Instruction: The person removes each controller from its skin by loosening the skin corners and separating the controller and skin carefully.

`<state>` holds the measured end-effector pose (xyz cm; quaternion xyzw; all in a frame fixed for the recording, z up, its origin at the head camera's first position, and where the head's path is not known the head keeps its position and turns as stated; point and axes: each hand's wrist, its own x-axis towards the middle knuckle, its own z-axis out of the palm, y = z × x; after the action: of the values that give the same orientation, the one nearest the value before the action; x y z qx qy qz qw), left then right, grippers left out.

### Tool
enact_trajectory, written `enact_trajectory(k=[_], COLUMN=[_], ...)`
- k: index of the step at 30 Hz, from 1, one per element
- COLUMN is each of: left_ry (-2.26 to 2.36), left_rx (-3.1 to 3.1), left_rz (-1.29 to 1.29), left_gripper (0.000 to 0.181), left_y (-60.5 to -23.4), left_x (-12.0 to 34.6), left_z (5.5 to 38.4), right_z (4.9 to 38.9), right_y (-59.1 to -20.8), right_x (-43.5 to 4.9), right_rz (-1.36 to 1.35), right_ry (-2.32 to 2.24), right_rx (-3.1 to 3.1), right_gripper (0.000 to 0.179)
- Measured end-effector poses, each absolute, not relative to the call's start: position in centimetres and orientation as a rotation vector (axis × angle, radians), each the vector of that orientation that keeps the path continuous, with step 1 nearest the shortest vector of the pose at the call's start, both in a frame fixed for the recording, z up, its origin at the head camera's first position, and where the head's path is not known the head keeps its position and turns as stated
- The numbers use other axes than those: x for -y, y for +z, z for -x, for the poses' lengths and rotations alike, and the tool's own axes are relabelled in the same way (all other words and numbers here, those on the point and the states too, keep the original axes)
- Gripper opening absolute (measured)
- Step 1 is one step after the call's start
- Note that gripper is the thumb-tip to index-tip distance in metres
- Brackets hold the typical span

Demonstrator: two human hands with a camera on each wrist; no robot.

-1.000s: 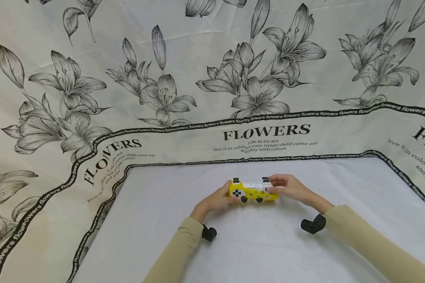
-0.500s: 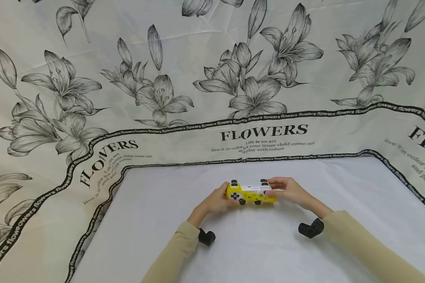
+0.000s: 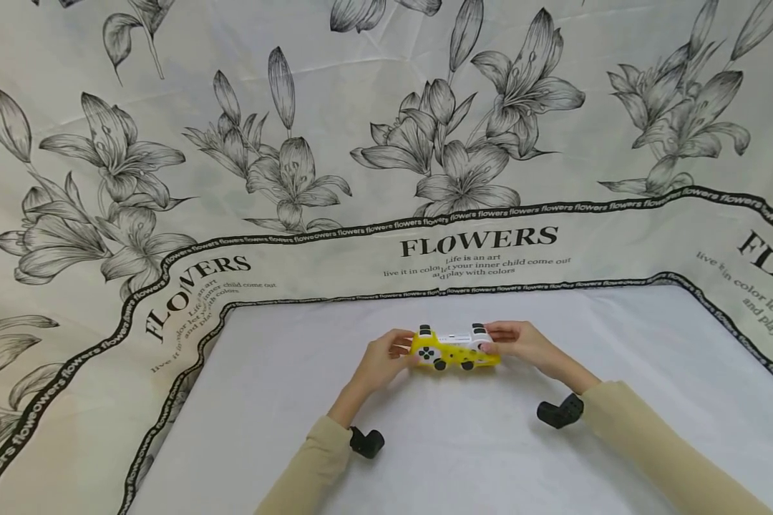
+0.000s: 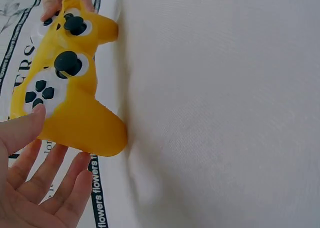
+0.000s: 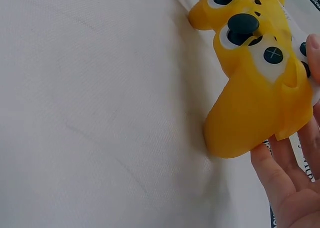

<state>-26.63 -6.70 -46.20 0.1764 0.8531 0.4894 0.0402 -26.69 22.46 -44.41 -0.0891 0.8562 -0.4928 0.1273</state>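
A white game controller (image 3: 460, 337) in a yellow silicone cover (image 3: 454, 353) stands tilted over the white cloth, its thumbsticks toward me. The cover is pulled loose at the right end, where the white shell and a button show and a flap of yellow (image 5: 292, 112) hangs off. My right hand (image 3: 518, 342) holds that end, thumb on the front and fingers behind. At the left end my left hand (image 3: 380, 359) has its thumb (image 4: 30, 123) by the direction pad and its other fingers (image 4: 55, 183) spread loosely below the handle, tips near its edge.
White cloth (image 3: 464, 450) covers the table. Behind it rises a curtain (image 3: 322, 265) printed with lilies and lettering. A black wrist mount (image 3: 367, 442) sits at the left sleeve, and another black mount (image 3: 560, 412) at the right one.
My left hand has loosened its grip on the controller's left end and drawn back a little to the left, fingers spreading. The right hand keeps its hold; the controller has barely shifted.
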Motion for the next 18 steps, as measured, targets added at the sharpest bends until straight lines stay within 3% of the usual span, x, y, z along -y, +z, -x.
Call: enact_trajectory(k=[11, 18], left_ry=[1.544, 1.438], left_rx=[-2.729, -2.867], left_rz=[-0.503, -0.639], left_gripper=[0.037, 0.036], left_y=[-44.9, -44.4], left_x=[6.1, 5.4], left_z=[24.3, 23.4], right_z=[26.4, 26.4], right_y=[-44.3, -44.6], right_x=[-22.2, -22.4], right_rz=[0.308, 0.282], right_ry=[-1.485, -1.475], right_rx=[-2.471, -2.488], right_gripper=[0.062, 0.061])
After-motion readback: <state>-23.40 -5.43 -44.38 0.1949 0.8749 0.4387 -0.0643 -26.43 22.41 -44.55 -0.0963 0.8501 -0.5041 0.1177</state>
